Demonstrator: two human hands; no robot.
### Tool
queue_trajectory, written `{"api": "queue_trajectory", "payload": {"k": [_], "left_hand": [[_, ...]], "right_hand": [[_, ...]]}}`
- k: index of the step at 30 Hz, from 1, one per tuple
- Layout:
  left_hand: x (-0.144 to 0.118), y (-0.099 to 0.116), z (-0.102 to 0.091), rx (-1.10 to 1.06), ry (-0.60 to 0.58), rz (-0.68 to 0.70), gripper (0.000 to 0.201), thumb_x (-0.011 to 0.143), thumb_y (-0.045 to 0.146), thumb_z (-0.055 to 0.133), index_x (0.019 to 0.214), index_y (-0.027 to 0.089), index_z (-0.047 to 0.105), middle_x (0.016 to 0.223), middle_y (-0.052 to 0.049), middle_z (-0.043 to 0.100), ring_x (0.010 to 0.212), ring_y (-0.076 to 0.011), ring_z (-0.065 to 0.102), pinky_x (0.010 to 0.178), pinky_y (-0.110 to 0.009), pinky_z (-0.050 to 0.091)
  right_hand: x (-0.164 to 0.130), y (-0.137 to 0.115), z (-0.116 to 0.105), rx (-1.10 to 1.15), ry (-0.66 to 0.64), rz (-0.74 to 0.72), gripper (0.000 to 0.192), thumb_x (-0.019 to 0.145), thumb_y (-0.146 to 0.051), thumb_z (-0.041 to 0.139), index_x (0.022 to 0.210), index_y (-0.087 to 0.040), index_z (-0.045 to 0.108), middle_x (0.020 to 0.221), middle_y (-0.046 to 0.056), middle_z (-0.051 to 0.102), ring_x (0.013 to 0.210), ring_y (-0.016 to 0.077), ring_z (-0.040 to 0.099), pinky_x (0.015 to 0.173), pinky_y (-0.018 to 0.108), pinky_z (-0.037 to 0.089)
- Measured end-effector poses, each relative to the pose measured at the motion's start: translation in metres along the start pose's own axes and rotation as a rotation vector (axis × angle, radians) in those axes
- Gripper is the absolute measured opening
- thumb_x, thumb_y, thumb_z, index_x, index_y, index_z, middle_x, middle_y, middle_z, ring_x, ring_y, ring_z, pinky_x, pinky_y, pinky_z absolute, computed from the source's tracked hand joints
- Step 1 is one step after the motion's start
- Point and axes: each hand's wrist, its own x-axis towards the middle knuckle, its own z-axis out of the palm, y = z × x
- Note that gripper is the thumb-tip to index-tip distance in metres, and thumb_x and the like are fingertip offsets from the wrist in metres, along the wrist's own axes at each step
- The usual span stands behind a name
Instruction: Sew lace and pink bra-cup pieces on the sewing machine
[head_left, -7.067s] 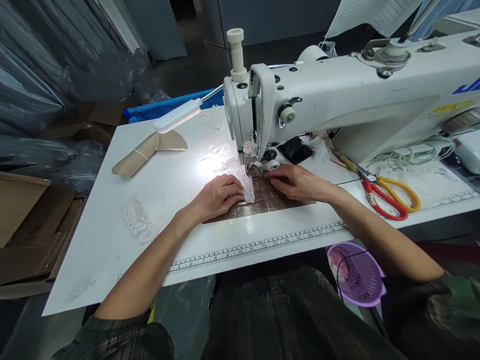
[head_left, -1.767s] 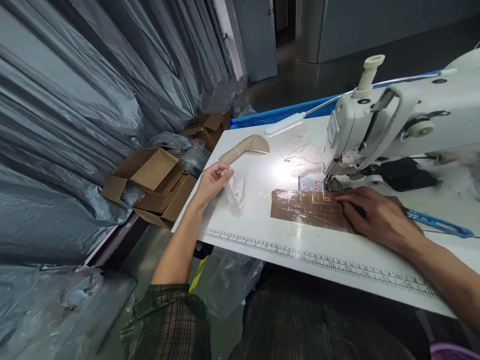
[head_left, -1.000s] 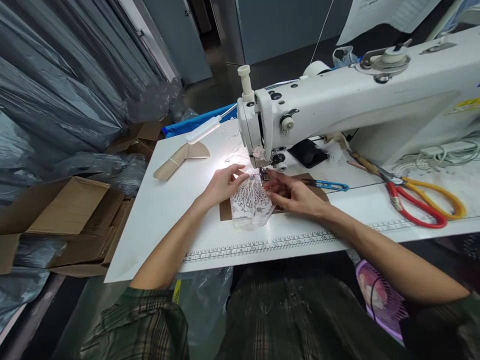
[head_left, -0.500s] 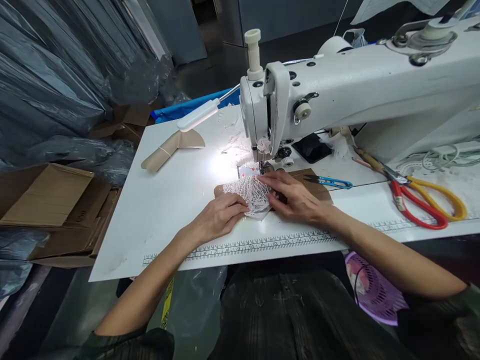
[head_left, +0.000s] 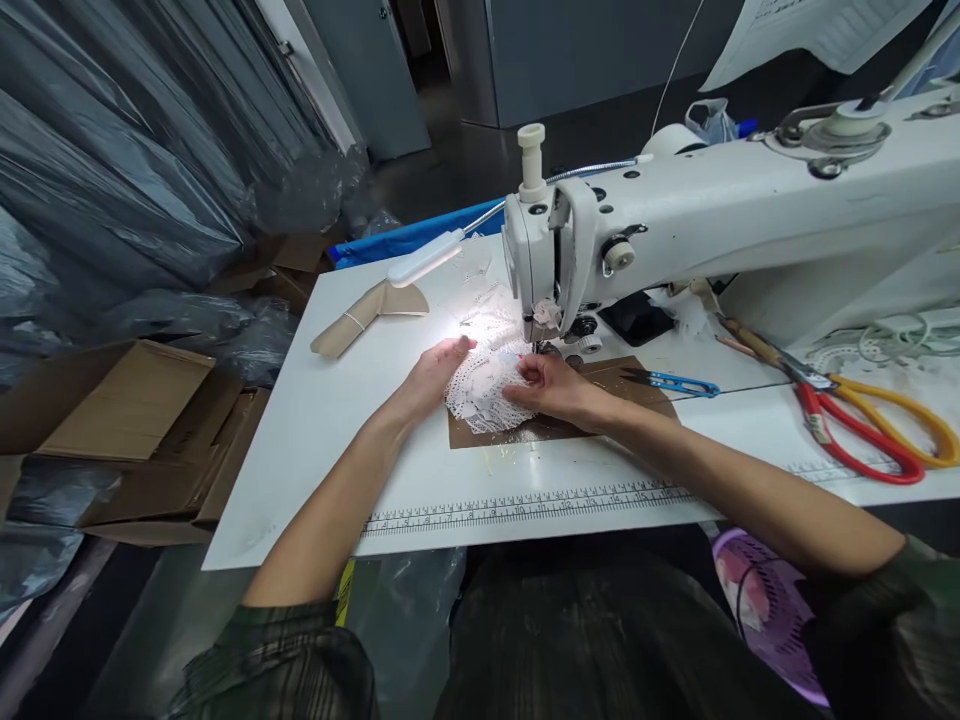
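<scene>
A piece of white lace (head_left: 487, 390) lies under the sewing machine's head (head_left: 534, 260), its scalloped edge towards me. My left hand (head_left: 435, 375) grips the lace at its left edge, thumb on top and the other fingers mostly hidden. Close in front of the needle area, my right hand (head_left: 555, 388) has its fingers curled and pinched on the right part of the lace. A brown sheet (head_left: 559, 428) lies flat beneath the lace and the right wrist. The needle tip is hidden behind the right fingers.
Blue thread snips (head_left: 682, 384) lie right of my right hand. Further right are red-handled scissors (head_left: 862, 440) and a yellow-handled pair (head_left: 915, 405). A folded tan piece (head_left: 371, 315) rests at the left, below a lamp (head_left: 426, 258). Cardboard boxes (head_left: 127, 400) stand beside the table.
The lace has been spread out and shows rounder, with more of the brown sheet uncovered. My left hand moved up along its left edge; the right fingers curled in. The camera view shifted.
</scene>
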Motion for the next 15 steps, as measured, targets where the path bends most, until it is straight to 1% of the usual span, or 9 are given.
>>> {"api": "queue_trajectory", "payload": {"k": [2,3,4,6,8,11,13,15], "left_hand": [[0.004,-0.002,0.002,0.045,0.07,0.043,0.056,0.067,0.046,0.083,0.108,0.013,0.066,0.101,-0.012,0.071,0.081,-0.02,0.066,0.067,-0.029,0.052],[0.005,-0.002,0.002,0.028,0.104,0.055,0.056,0.064,0.039,0.086,0.109,0.012,0.066,0.099,-0.011,0.072,0.08,-0.0194,0.066,0.068,-0.028,0.051],[0.005,-0.002,0.001,-0.015,0.136,0.061,0.055,0.062,0.034,0.086,0.109,0.011,0.066,0.096,-0.01,0.072,0.079,-0.019,0.066,0.069,-0.028,0.051],[0.004,-0.002,-0.004,-0.143,0.196,0.075,0.049,0.062,0.029,0.084,0.105,0.011,0.068,0.091,-0.008,0.072,0.077,-0.0176,0.066,0.069,-0.027,0.05],[0.003,-0.002,-0.012,-0.273,0.258,0.093,0.038,0.062,0.025,0.082,0.095,0.011,0.07,0.083,-0.004,0.07,0.072,-0.0143,0.064,0.065,-0.023,0.048],[0.003,-0.003,-0.025,-0.454,0.376,0.145,0.021,0.063,0.021,0.078,0.079,0.012,0.069,0.073,0.0,0.065,0.065,-0.0093,0.059,0.06,-0.019,0.045],[0.003,-0.003,-0.03,-0.541,0.444,0.181,0.015,0.064,0.02,0.076,0.074,0.012,0.067,0.075,0.0,0.066,0.069,-0.0094,0.06,0.066,-0.019,0.047],[0.002,-0.004,-0.03,-0.58,0.492,0.214,0.014,0.067,0.021,0.075,0.073,0.012,0.066,0.08,-0.003,0.069,0.078,-0.0123,0.064,0.074,-0.021,0.049]], "right_hand": [[0.006,-0.001,0.005,0.029,0.064,0.034,0.035,0.067,-0.033,0.077,0.09,-0.015,0.058,0.082,0.004,0.062,0.074,0.0152,0.059,0.065,0.027,0.047],[0.008,-0.002,0.008,0.052,0.077,0.058,0.037,0.067,-0.032,0.077,0.094,-0.015,0.059,0.087,0.006,0.064,0.079,0.0167,0.061,0.069,0.029,0.049],[0.011,-0.004,0.012,0.084,0.078,0.077,0.036,0.07,-0.032,0.076,0.097,-0.015,0.06,0.09,0.006,0.066,0.081,0.0175,0.062,0.072,0.03,0.049],[0.017,-0.007,0.021,0.15,0.075,0.08,0.025,0.077,-0.03,0.068,0.096,-0.015,0.062,0.088,0.006,0.067,0.079,0.0172,0.063,0.072,0.03,0.049],[0.026,-0.008,0.031,0.189,0.111,0.04,0.018,0.08,-0.028,0.062,0.091,-0.015,0.062,0.081,0.004,0.066,0.073,0.0157,0.061,0.068,0.028,0.048],[0.045,-0.007,0.045,0.21,0.183,-0.084,0.018,0.079,-0.032,0.059,0.085,-0.016,0.062,0.077,0.002,0.063,0.072,0.0142,0.058,0.065,0.026,0.046],[0.058,-0.004,0.052,0.233,0.214,-0.168,0.022,0.078,-0.037,0.059,0.083,-0.016,0.062,0.076,0.002,0.062,0.072,0.0145,0.057,0.064,0.026,0.045],[0.069,-0.001,0.057,0.289,0.258,-0.209,0.025,0.078,-0.041,0.059,0.084,-0.017,0.06,0.077,0.002,0.063,0.072,0.0151,0.058,0.065,0.027,0.047]]}}
